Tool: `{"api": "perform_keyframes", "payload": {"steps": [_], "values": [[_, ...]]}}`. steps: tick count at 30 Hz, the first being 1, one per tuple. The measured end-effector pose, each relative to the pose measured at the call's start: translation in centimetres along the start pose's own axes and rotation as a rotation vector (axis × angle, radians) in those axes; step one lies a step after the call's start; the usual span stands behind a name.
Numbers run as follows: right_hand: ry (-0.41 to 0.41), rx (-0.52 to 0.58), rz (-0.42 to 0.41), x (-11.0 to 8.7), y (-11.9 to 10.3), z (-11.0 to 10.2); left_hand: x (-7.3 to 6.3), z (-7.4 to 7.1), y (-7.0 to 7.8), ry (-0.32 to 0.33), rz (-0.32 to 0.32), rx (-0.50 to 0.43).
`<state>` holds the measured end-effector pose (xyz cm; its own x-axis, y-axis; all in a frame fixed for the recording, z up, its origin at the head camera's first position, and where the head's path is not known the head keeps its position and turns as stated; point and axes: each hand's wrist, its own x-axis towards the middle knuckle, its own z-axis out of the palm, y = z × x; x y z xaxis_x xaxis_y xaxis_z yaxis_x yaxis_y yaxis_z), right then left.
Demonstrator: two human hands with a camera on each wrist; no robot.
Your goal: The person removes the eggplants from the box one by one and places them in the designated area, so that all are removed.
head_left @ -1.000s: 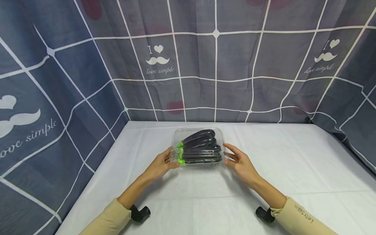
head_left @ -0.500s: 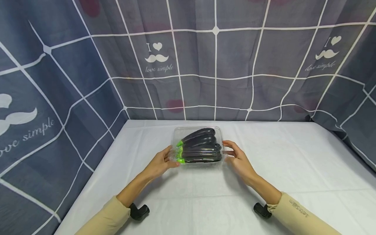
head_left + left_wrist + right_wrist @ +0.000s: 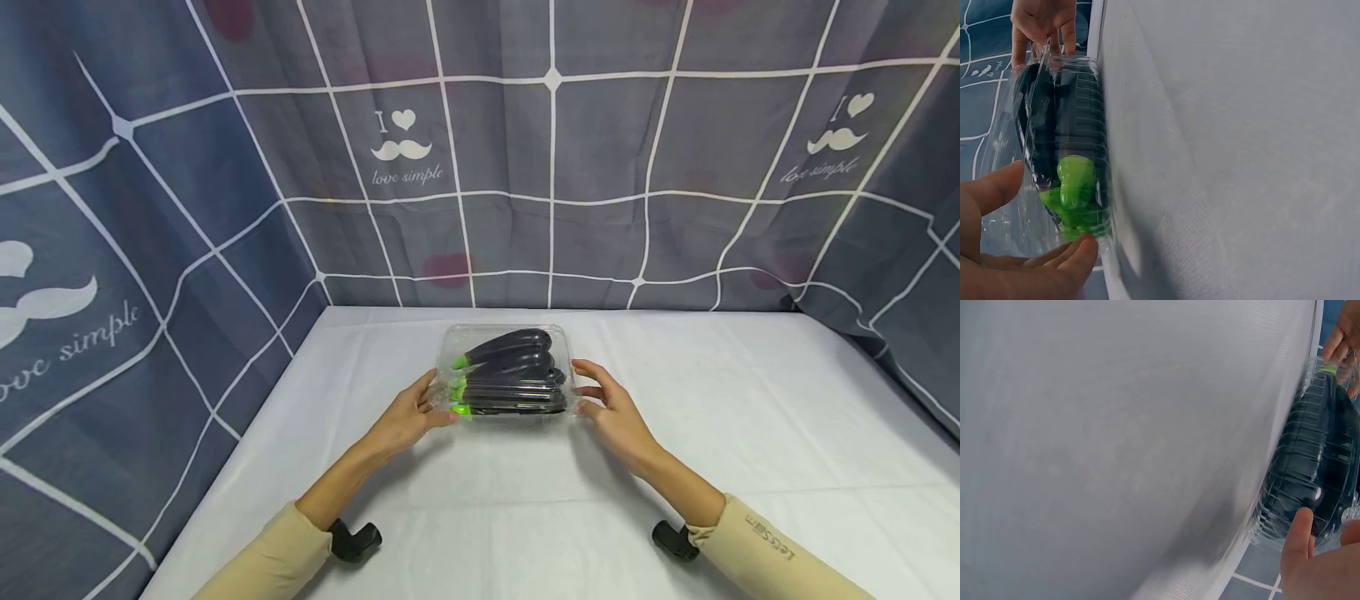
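Observation:
A clear plastic clamshell box (image 3: 453, 336) with a ribbed side rests at the far middle of the white-covered table, its lid down. Several dark eggplants (image 3: 513, 362) lie inside it, green stem ends (image 3: 1075, 181) to the left. My left hand (image 3: 401, 423) holds the box's left end, thumb at the near corner and fingers along the side. At the opposite end my right hand (image 3: 622, 421) has its fingertips against the side, the index finger (image 3: 588, 367) at the far part and the thumb near the front corner. Part of the fingers is hidden behind the box.
A white cloth (image 3: 495, 517) covers the table. Grey-blue checked curtains (image 3: 495, 242) close off the back and both sides. Black wrist mounts (image 3: 357, 543) stick out below the beige sleeves (image 3: 266, 558).
The box stays nearly in place. The right hand's fingers have shifted slightly along its end, with the thumb drawn back a little. The left hand keeps its hold. The head view has tilted slightly.

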<state>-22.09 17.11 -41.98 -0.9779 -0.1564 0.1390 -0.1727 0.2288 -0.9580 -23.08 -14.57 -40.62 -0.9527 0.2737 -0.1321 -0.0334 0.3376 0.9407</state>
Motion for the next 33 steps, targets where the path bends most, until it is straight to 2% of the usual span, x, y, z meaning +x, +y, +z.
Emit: {"api": "perform_keyframes", "payload": {"steps": [4,9,18,27,33], "values": [[-0.002,0.085,0.013,-0.07,-0.18,-0.06,-0.01,0.02,-0.2,0.003,-0.007,-0.005],[0.011,0.104,0.018,-0.07,-0.34,-0.04,-0.06,-0.08,-0.25,-0.009,0.005,-0.005],[0.022,0.112,0.033,0.03,-0.31,-0.02,-0.18,-0.18,-0.27,-0.028,0.023,-0.012],[0.038,0.09,0.072,-0.35,-0.83,-0.01,-0.33,0.13,-0.44,-0.033,0.003,-0.011],[0.033,0.08,0.08,-0.51,-0.96,0.05,-0.4,0.2,-0.42,-0.014,0.005,-0.013]]}}
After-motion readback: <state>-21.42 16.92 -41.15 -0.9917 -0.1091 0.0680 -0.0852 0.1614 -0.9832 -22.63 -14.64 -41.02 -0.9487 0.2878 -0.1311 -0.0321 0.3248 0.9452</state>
